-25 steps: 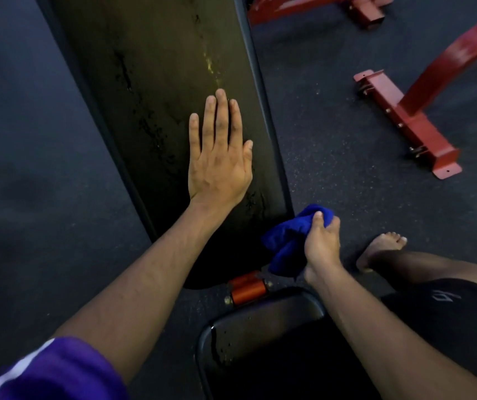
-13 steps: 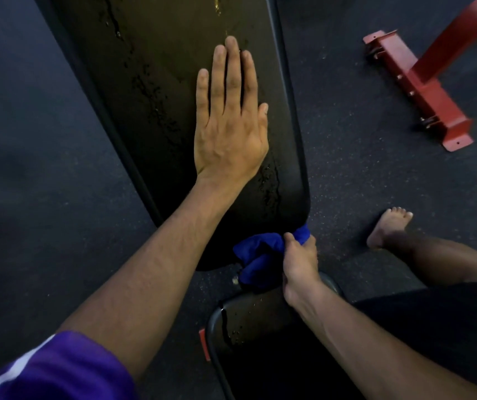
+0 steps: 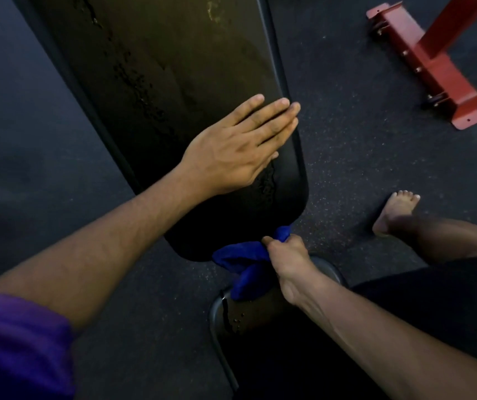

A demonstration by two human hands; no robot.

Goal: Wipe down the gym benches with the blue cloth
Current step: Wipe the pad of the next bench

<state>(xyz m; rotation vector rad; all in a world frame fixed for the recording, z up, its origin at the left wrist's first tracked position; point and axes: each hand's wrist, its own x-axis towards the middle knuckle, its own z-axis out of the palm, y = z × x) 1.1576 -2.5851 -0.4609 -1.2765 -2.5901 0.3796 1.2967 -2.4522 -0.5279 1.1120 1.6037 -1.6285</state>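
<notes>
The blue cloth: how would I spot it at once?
Find the long black bench pad with a flat left hand on it. At its near end, the right hand grips the cloth, the only bright blue thing here.

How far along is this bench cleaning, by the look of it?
Hard to call any of it finished: the long back pad shows streaks and droplets. In hand: the right hand grips the blue cloth at the pad's near end, while the left hand lies flat on it. Left: the seat pad shows droplets too.
</notes>
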